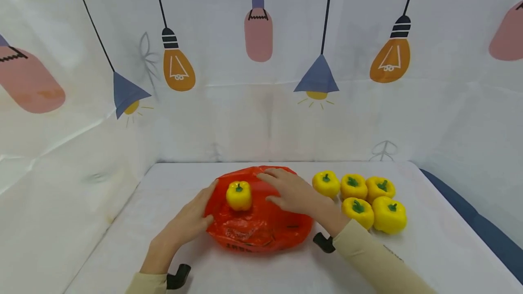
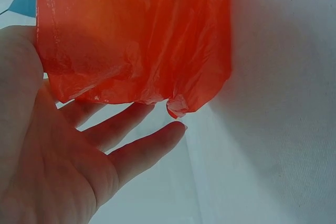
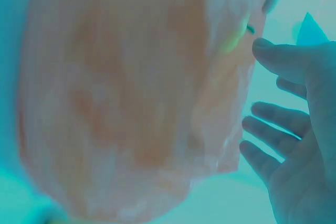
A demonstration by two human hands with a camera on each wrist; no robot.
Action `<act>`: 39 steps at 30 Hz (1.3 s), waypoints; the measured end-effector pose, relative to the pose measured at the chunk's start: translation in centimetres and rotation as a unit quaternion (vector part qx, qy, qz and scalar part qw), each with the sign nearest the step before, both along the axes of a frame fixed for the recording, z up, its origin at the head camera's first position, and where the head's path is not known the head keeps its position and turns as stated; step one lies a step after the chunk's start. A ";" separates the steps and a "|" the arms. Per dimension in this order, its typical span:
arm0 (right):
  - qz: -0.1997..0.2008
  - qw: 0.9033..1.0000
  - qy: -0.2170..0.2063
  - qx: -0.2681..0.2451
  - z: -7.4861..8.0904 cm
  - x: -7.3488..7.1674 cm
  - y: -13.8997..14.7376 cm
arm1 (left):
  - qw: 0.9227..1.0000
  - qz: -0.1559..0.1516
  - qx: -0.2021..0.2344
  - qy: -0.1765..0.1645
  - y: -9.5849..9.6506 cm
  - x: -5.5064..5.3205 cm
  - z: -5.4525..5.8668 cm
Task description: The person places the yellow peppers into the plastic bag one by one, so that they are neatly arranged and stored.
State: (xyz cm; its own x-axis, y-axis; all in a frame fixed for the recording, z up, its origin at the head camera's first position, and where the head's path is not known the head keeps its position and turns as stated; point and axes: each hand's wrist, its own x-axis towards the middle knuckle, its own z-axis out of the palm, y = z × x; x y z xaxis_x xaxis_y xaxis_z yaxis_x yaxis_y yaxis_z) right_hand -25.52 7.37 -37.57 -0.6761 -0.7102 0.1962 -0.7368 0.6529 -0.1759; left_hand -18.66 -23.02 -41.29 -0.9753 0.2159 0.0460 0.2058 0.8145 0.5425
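Observation:
A bulging red plastic bag (image 1: 265, 232) sits on the white table, with one yellow bell pepper (image 1: 239, 198) with a green stem resting on top of it. Along the bag's left side is my left hand (image 1: 189, 221), fingers relaxed; the left wrist view shows its fingers spread (image 2: 149, 150) right at the bag's edge (image 2: 136, 40). Over the bag's right upper part my right hand (image 1: 292, 192) reaches with loosely extended fingers. In the right wrist view those fingers (image 3: 275, 114) are apart from one another, beside the blurred bag. What fills the bag is hidden.
Several more yellow bell peppers (image 1: 390, 215) stand grouped on the table to the right, partly behind my right forearm. A white sheet with printed lamps (image 1: 261, 117) hangs at the back and sides. Something dark blue (image 1: 470, 221) lies past the table's right edge.

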 end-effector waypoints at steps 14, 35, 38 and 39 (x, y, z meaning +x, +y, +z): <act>-0.055 0.998 -0.028 -0.018 1.2 -1.6 6.0 | 1.000 0.002 -0.007 0.006 -0.2 0.1 -0.1; -0.118 0.987 -0.086 0.059 0.6 -3.3 11.7 | 1.000 0.018 0.007 -0.017 0.2 0.2 0.2; -0.128 0.984 -0.101 0.065 0.4 -3.5 12.2 | 1.000 0.012 0.010 -0.014 0.4 0.1 0.3; -0.133 0.983 -0.112 0.064 0.4 -3.5 12.4 | 1.000 0.010 0.012 -0.014 0.4 0.1 0.3</act>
